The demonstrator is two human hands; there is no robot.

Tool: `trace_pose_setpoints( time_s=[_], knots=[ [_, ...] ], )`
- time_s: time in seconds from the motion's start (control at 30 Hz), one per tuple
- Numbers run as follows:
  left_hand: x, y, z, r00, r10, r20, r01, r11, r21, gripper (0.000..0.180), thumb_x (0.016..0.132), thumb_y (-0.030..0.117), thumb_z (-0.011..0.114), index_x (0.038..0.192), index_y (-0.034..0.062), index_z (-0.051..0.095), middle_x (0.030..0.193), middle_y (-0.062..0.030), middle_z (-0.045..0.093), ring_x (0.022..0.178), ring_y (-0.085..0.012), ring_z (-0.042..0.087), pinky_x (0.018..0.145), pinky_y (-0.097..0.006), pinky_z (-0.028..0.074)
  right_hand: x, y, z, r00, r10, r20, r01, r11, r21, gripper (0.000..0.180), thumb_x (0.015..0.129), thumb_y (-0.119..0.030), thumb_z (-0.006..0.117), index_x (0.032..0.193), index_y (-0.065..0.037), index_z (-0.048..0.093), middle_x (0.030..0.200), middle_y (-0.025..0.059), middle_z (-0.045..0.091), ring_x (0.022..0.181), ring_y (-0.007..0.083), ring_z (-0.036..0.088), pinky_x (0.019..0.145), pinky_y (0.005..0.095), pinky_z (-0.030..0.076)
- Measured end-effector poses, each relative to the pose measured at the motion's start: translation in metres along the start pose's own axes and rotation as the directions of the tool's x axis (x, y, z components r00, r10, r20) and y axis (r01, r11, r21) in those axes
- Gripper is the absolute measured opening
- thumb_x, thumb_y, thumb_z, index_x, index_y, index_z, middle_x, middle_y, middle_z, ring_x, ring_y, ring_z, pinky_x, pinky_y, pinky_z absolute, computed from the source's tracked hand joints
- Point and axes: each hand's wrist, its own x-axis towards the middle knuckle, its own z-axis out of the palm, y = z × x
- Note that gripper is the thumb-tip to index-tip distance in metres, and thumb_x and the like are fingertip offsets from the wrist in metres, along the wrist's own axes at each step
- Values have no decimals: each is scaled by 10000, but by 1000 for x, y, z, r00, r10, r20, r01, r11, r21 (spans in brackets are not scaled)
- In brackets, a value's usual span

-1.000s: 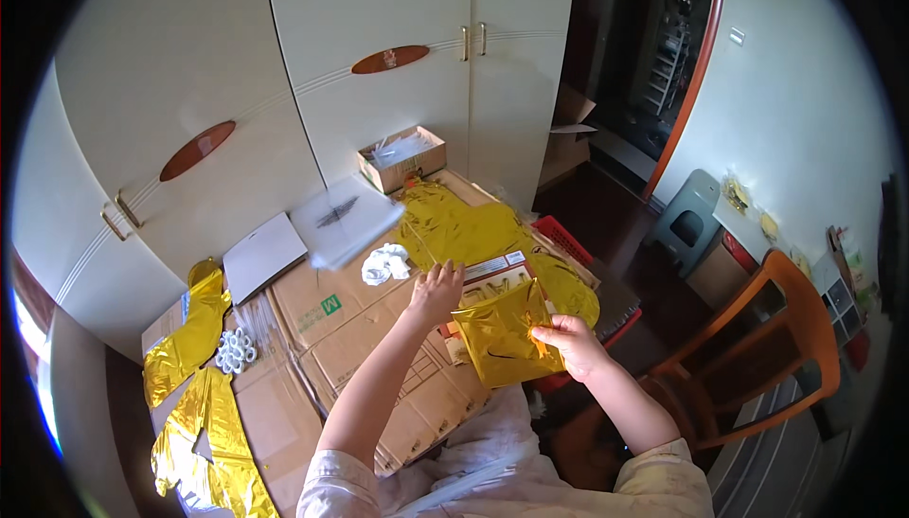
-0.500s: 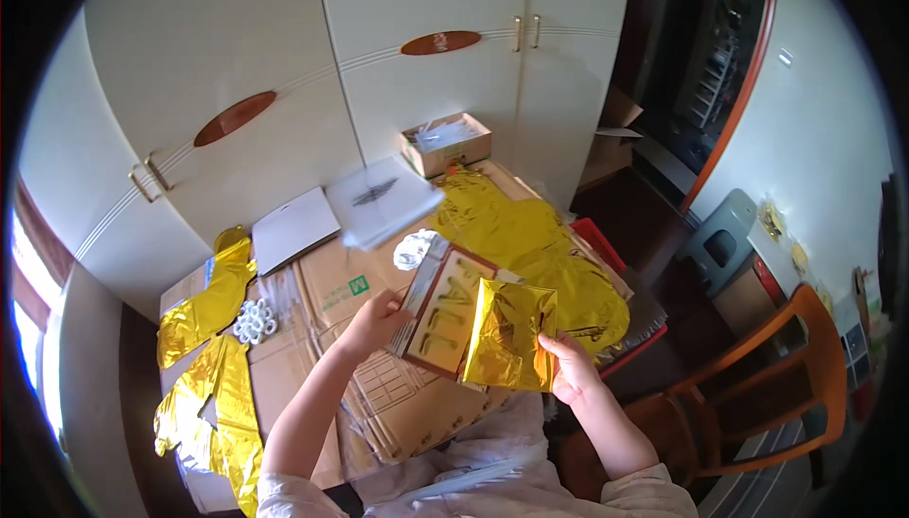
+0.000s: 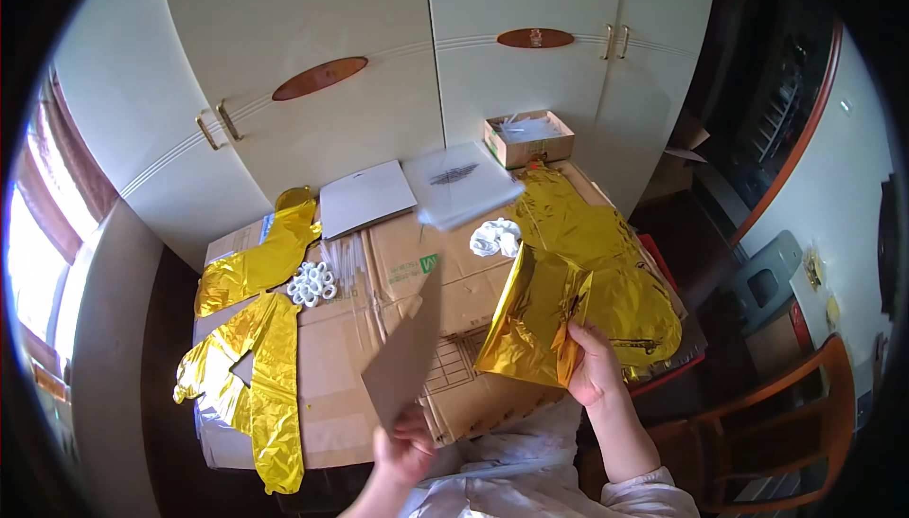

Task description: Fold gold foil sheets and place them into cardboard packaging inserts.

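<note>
My left hand [image 3: 407,444], closed at the lower middle, grips a thin card [image 3: 407,357] by its lower end. The card stands tilted with its plain grey-brown side showing. In my right hand [image 3: 594,365] is a folded gold foil sheet [image 3: 535,314], pinched at its right edge between thumb and fingers. It hangs above the table, slightly bent open along a fold. Just behind it lies a white coiled bundle [image 3: 495,237]. Flat gold foil balloons [image 3: 630,286] spread over the right side of the table, beyond my right hand.
Cardboard [image 3: 331,366] covers the table. More gold foil pieces [image 3: 270,357] lie left, near white ribbon rings [image 3: 311,284] and clear straws [image 3: 346,260]. White sheets [image 3: 367,198], clear bags [image 3: 469,182] and an open carton [image 3: 530,147] line the back. A wooden chair [image 3: 833,404] stands right.
My left hand has moved down, drawing the card away from the foil and turning its printed face out of view. The gold foil has opened slightly. The whole view has shifted leftward.
</note>
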Motion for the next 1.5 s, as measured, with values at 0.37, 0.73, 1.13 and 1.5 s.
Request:
trace_pose_setpoints(
  time_s=[0.37,0.73,1.13,1.5],
  knots=[
    [-25,-41,-95,918,-376,-129,397,848,351,664,937,648,325,1360,164,492,1335,-197,538,1194,-323,539,940,-468,455,-19,68,-21,979,158,-129,-158,987,5,327,959,-84,541,1280,-24,524,1232,73,610,1142,211,583,1002,385,458],
    [-24,-30,-129,992,81,-100,60,400,915,376,1037,304,444,1113,-21,618,995,-128,685,866,-210,642,775,-305,481,-97,94,-37,889,156,-430,-112,986,126,196,977,-124,527,1162,-82,578,1114,39,662,1047,188,632,910,372,518],
    [-22,-51,-136,992,-11,124,-108,418,902,532,922,159,618,1391,5,420,1435,-145,447,1310,-267,443,1083,-397,350,-93,116,-17,907,134,-399,-109,990,84,209,975,-75,525,1183,-56,519,1175,76,613,1072,204,607,925,367,508],
    [1,-77,-126,979,169,-115,14,504,864,355,994,198,542,1281,-10,523,1238,-136,616,1144,-229,578,1006,-392,433,-121,64,-29,858,477,-190,-471,878,80,436,1011,-208,463,1352,55,397,1398,199,464,1267,279,504,1117,403,373]
  ],
)
